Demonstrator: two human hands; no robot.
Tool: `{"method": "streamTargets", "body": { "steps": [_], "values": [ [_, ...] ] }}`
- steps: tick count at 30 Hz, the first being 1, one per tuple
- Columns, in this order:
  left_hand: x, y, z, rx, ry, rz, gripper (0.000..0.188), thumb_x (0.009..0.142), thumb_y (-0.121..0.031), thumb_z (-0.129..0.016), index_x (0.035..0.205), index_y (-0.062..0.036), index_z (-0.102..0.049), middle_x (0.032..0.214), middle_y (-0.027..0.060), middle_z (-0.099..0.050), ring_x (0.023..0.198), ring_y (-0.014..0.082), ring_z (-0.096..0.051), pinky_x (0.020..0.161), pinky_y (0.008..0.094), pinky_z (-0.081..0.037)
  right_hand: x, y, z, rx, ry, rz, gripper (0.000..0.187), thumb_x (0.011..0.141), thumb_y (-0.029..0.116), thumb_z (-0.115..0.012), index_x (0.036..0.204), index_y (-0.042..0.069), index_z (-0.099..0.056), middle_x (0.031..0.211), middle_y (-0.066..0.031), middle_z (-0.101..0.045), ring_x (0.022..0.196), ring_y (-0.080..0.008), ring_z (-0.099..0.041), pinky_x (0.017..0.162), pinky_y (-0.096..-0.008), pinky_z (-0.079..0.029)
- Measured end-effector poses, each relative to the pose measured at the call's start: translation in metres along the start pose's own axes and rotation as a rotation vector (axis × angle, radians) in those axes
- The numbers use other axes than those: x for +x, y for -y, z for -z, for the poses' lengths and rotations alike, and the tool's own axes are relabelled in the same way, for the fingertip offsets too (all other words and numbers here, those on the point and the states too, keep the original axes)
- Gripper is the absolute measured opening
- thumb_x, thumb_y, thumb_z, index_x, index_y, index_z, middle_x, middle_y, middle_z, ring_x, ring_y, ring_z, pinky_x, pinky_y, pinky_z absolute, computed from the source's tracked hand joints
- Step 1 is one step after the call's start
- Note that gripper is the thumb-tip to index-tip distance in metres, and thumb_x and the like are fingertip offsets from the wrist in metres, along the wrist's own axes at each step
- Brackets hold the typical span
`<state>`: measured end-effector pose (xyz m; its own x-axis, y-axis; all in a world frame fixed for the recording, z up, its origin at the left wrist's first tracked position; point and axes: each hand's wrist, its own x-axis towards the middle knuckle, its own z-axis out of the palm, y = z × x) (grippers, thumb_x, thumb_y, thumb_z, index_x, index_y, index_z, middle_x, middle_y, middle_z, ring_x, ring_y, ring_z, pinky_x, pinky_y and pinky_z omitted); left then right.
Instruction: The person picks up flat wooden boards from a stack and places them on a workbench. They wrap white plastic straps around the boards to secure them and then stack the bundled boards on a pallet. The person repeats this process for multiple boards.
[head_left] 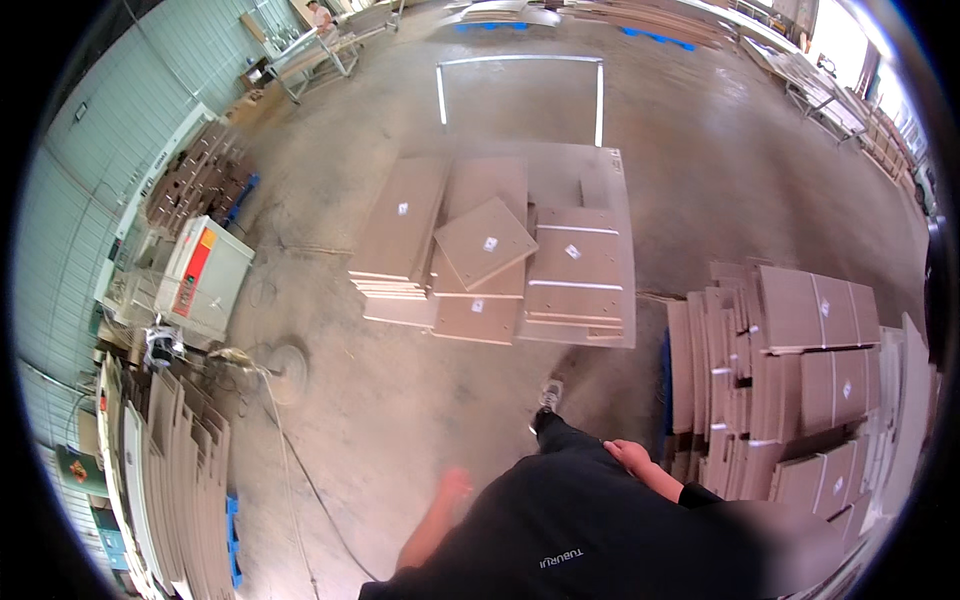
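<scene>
Low in the view, either side of a dark garment (600, 510), are the person's two bare hands, well apart from each other. The left hand (454, 484) hangs over the concrete floor (340, 420) and is blurred, so how far its fingers are open, or whether they hold anything, cannot be told. The right hand (627, 455) lies at the edge of the dark clothing with its fingers partly bent; whether it grips the cloth cannot be told.

Ahead of both hands, beyond one shoe (551, 393), brown flat boards lie side by side in piles on a pale sheet (618, 250). The left pile (403, 230) is fanned a little at its near edge. Across the middle pile (485, 180) one board (488, 245) lies turned askew, with a small white label. The right pile (573, 265) is crossed by pale lines.

Closer to the right hand, a taller stack of brown boards (815, 310) stands over a strip of blue (666, 385). Upright panels (185, 480) lean at the far left, near a white cabinet (222, 275) with a red panel. A cable (320, 495) trails across the floor. Another person (320, 16) is at the upper left.
</scene>
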<state>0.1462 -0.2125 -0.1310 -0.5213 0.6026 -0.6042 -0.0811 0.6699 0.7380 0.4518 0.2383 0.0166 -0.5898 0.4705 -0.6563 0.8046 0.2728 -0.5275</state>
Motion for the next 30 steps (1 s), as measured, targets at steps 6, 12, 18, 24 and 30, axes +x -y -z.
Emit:
{"method": "streamTargets", "body": {
  "steps": [6,12,18,24,30],
  "values": [
    [0.019,-0.128,0.029,0.822,0.011,-0.321,0.028,0.090,-0.029,-0.061,0.078,-0.0070,-0.073,0.079,0.0185,-0.069,0.084,0.0365,-0.070,0.078,0.0498,-0.056,0.142,0.037,0.014,-0.102,0.037,0.149,0.054,0.099,0.054,-0.047,0.106,0.008,-0.075,0.110,-0.0216,-0.073,0.108,-0.0399,-0.067,0.093,-0.0475,-0.053],
    [0.081,-0.188,0.105,0.878,-0.020,-0.181,0.027,0.090,-0.029,-0.062,0.082,-0.0055,-0.074,0.079,0.0189,-0.069,0.084,0.0369,-0.070,0.077,0.0479,-0.056,0.262,0.114,0.063,-0.456,0.327,0.198,0.056,0.097,0.057,-0.050,0.117,0.012,-0.075,0.123,-0.0170,-0.071,0.116,-0.0378,-0.066,0.098,-0.0483,-0.052],
    [0.156,-0.196,0.164,0.839,0.156,-0.108,0.031,0.092,-0.032,-0.060,0.097,-0.0061,-0.076,0.096,0.0229,-0.071,0.096,0.0431,-0.068,0.083,0.0508,-0.054,0.334,0.209,0.080,-0.226,0.250,0.235,0.058,0.095,0.059,-0.053,0.121,0.012,-0.075,0.121,-0.0172,-0.072,0.116,-0.0387,-0.066,0.101,-0.0467,-0.051],
    [0.252,-0.243,0.192,0.377,0.155,0.053,0.036,0.094,-0.035,-0.058,0.102,-0.0048,-0.076,0.105,0.0252,-0.072,0.101,0.0451,-0.068,0.085,0.0520,-0.053,0.390,0.230,0.064,-0.134,0.187,0.096,0.054,0.094,0.057,-0.056,0.115,0.012,-0.076,0.111,-0.0159,-0.075,0.108,-0.0357,-0.069,0.096,-0.0457,-0.054],
    [0.445,-0.291,0.223,0.497,0.349,0.066,0.037,0.093,-0.033,-0.057,0.117,-0.0056,-0.065,0.116,0.0213,-0.068,0.111,0.0406,-0.065,0.095,0.0510,-0.052,0.401,0.240,0.066,0.011,0.107,-0.167,0.050,0.094,0.054,-0.061,0.109,0.009,-0.076,0.099,-0.0155,-0.076,0.096,-0.0339,-0.072,0.087,-0.0434,-0.056]
  ]
}}
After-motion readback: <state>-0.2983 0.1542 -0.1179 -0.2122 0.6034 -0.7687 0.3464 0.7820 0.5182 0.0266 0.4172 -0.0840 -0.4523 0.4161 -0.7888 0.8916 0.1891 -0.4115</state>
